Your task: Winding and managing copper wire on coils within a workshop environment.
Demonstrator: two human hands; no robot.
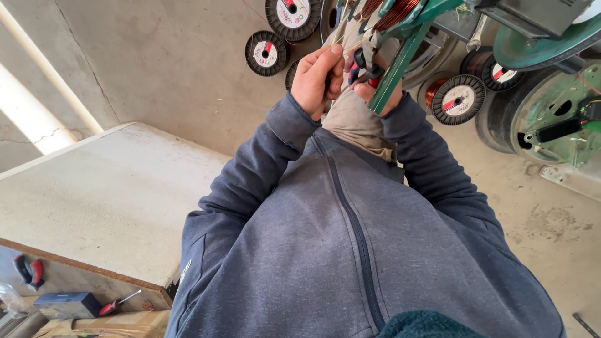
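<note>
Straight ahead of the person's chest, both hands meet beneath a green metal frame [400, 59] that slants down across the view. Left hand [319, 78] is curled into a loose fist, its fingers [330, 66] folded tight around a bunch of thin pale wire strands [343, 28] that run upward past the knuckles. Right hand [379, 94] sits just beside it, partly hidden behind the green frame, its fingers closed on a pair of pliers with red and black handles [362, 69]; the tip of the pliers cannot be made out. Above the hands, a coil of glossy copper wire [395, 11] is wound on the frame. Both arms wear a soft, dark blue-grey fleece jacket [350, 250] with a zip down the front.

On the rough concrete floor [181, 69] beyond lie several round black spools [266, 53], some with white and red labels, one [457, 99] beside a reel of copper wire. To the right stands a large green disc-shaped machine part [551, 119]. At left sits a flat, grainy, pale worktop [100, 200]; below its edge lie a red-handled screwdriver [118, 305] and a dark blue box [67, 305].
</note>
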